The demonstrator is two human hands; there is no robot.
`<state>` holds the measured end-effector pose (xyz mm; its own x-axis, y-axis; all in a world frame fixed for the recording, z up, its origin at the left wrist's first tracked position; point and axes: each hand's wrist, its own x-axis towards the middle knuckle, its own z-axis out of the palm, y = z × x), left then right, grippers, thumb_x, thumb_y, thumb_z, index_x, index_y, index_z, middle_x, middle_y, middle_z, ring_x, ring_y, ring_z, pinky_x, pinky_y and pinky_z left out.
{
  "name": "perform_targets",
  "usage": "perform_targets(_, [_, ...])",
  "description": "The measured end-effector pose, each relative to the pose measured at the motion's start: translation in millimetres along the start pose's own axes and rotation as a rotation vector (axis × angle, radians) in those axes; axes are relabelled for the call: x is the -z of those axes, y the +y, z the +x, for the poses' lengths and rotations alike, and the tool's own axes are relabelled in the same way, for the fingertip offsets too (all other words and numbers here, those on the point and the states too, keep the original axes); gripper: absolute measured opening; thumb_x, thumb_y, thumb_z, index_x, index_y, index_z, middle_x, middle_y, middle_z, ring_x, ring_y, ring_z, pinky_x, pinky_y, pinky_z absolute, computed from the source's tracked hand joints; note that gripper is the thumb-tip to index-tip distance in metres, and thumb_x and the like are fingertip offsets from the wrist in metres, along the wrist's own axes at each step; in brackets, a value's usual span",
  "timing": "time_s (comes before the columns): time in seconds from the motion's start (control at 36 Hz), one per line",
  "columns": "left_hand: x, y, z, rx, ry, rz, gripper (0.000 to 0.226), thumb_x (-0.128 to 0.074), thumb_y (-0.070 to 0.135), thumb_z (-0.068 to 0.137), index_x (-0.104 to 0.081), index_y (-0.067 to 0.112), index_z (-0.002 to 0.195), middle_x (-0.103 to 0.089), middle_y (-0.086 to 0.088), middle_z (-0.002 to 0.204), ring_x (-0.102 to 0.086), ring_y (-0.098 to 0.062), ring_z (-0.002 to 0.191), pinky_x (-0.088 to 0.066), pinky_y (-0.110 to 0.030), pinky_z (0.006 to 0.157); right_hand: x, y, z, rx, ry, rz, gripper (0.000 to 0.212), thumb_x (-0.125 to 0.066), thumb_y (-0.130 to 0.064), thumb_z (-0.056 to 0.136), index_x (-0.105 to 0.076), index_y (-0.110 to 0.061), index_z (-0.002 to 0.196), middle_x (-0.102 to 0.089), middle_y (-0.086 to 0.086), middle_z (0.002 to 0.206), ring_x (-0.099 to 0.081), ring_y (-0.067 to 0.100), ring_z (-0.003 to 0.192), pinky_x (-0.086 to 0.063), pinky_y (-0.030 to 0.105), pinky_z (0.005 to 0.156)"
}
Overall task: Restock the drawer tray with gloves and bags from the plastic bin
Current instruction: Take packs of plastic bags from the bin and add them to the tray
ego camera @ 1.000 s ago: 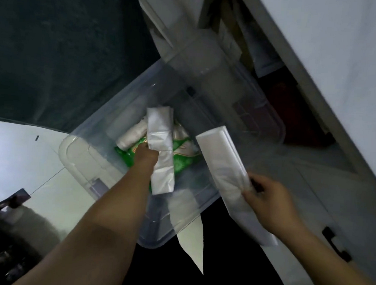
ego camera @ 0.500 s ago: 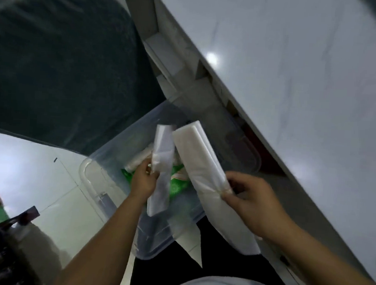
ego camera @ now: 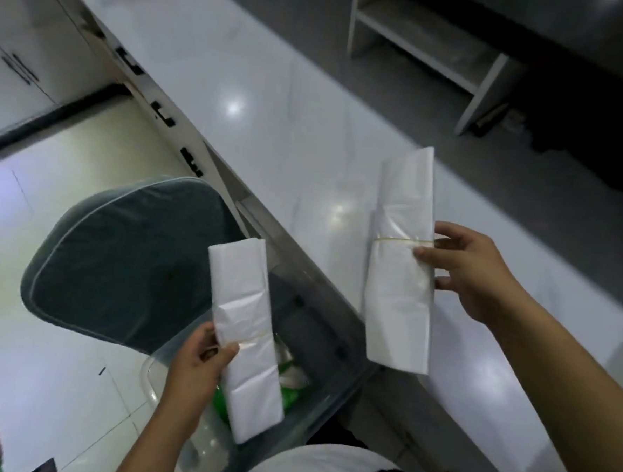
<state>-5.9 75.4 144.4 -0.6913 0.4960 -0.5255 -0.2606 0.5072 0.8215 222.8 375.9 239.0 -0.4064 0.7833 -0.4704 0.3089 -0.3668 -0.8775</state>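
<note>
Left hand (ego camera: 200,356), low and near centre: fingers and thumb curled round a narrow folded bundle of white plastic bags (ego camera: 243,335), gripped just below its rubber band; bundle upright, tilted slightly, its lower end hanging over the clear plastic bin (ego camera: 329,401). Right hand (ego camera: 472,271), higher and to the right: thumb on the front face and fingers behind a wider bundle of white plastic bags (ego camera: 401,263), pinched at its right edge beside a thin yellow rubber band (ego camera: 401,240); bundle held upright above the white countertop (ego camera: 260,97). Hands well apart, one bundle in each, bundles not touching. Bin below and between the forearms, partly hidden by the left bundle; inside, a green packet (ego camera: 285,398) and pale wrapped items, too blurred to name. Dark grey cushioned seat (ego camera: 126,261) left of the bin, on the pale tiled floor (ego camera: 38,383). Drawer fronts with black handles (ego camera: 163,112) along the near edge of the countertop, running to the far left. Open white shelf unit (ego camera: 424,38) at far right. Drawer tray not identifiable.
</note>
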Motion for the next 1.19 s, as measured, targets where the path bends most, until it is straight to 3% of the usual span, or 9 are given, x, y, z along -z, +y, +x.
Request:
perform_targets(0.17, [-6.4,25.5,-9.3,-0.024,-0.053,-0.004,0.031,-0.070,0.000,0.087,-0.066,0.020,0.111,-0.073,-0.004,0.109,-0.067,-0.025,0.102,-0.053,-0.037,0.083,22.8,37.3,22.4,-0.060,0.171,-0.088,0.039,-0.075,0.002,0.079,-0.070,-0.014,0.114,-0.071,0.011,0.083,-0.070,0.023,0.066,-0.054,0.031,0.054])
perform_targets(0.36, [-16.4,55.8,-6.7,-0.026,-0.104,-0.037,0.029,-0.070,0.002,0.087,-0.066,0.020,0.110,-0.072,-0.008,0.109,-0.069,-0.029,0.100,-0.058,-0.043,0.079,34.9,57.4,28.9,-0.034,0.270,-0.247,0.050,-0.074,-0.005,0.082,-0.062,-0.028,0.124,-0.068,0.011,0.087,-0.067,0.034,0.068,-0.054,0.036,0.044])
perform_targets(0.53, [-24.6,65.8,-3.0,0.017,-0.130,-0.107,0.027,-0.071,0.005,0.087,-0.067,0.022,0.107,-0.076,-0.004,0.102,-0.075,-0.022,0.088,-0.059,-0.031,0.061,46.1,65.2,27.2,-0.066,0.288,-0.394,0.056,-0.071,-0.009,0.085,-0.055,-0.033,0.133,-0.067,0.002,0.088,-0.067,0.028,0.071,-0.057,0.037,0.051])
perform_targets(0.67, [-33.7,82.0,-6.4,-0.002,-0.215,-0.201,0.026,-0.068,0.003,0.086,-0.068,0.019,0.106,-0.076,-0.005,0.104,-0.075,-0.021,0.088,-0.059,-0.032,0.061,54.2,73.9,16.3,-0.060,0.331,-0.474,0.049,-0.064,-0.007,0.086,-0.058,-0.031,0.130,-0.066,-0.003,0.092,-0.066,0.023,0.077,-0.061,0.044,0.069])
perform_targets(0.78, [-40.7,92.9,-21.8,-0.025,-0.287,-0.242,0.027,-0.066,0.001,0.086,-0.066,0.015,0.109,-0.076,-0.007,0.103,-0.075,-0.019,0.087,-0.059,-0.030,0.061,53.0,74.9,-9.8,-0.013,0.354,-0.565,0.053,-0.070,-0.026,0.088,-0.051,-0.033,0.137,-0.063,-0.001,0.120,-0.062,0.020,0.094,-0.056,0.040,0.081])
perform_targets(0.89, [-47.9,100.8,-45.0,-0.049,-0.396,-0.264,0.028,-0.064,-0.002,0.087,-0.065,0.011,0.112,-0.076,-0.010,0.102,-0.075,-0.021,0.084,-0.060,-0.032,0.060,36.7,67.6,-55.4,0.087,0.296,-0.420,0.059,-0.076,-0.044,0.082,-0.052,-0.037,0.136,-0.056,-0.008,0.127,-0.056,0.015,0.109,-0.054,0.040,0.086])
perform_targets(0.94, [-49.9,102.8,-58.2,-0.061,-0.470,-0.282,0.031,-0.063,-0.005,0.087,-0.064,0.008,0.114,-0.076,-0.012,0.101,-0.075,-0.022,0.084,-0.059,-0.031,0.060,22.0,62.5,-86.6,0.117,0.238,-0.276,0.053,-0.076,-0.046,0.081,-0.055,-0.042,0.130,-0.057,-0.011,0.128,-0.058,0.012,0.112,-0.053,0.032,0.080])
perform_targets(1.08, [-47.2,98.7,-95.1,-0.152,-0.646,-0.227,0.048,-0.075,0.009,0.074,-0.065,0.013,0.120,-0.075,-0.009,0.109,-0.074,-0.026,0.095,-0.060,-0.036,0.069,-15.2,55.1,-170.8,0.084,-0.010,0.132,0.057,-0.084,-0.034,0.071,-0.063,-0.041,0.124,-0.067,0.003,0.123,-0.070,0.018,0.103,-0.059,0.043,0.087])
perform_targets(1.19, [-48.4,83.4,-124.9,-0.185,-0.814,-0.195,0.047,-0.079,0.012,0.077,-0.068,0.023,0.121,-0.073,-0.009,0.116,-0.071,-0.030,0.103,-0.059,-0.041,0.074,-32.5,63.3,-233.2,0.126,-0.016,0.132,0.058,-0.080,-0.011,0.079,-0.063,-0.044,0.124,-0.072,0.008,0.111,-0.072,0.024,0.101,-0.060,0.045,0.083])
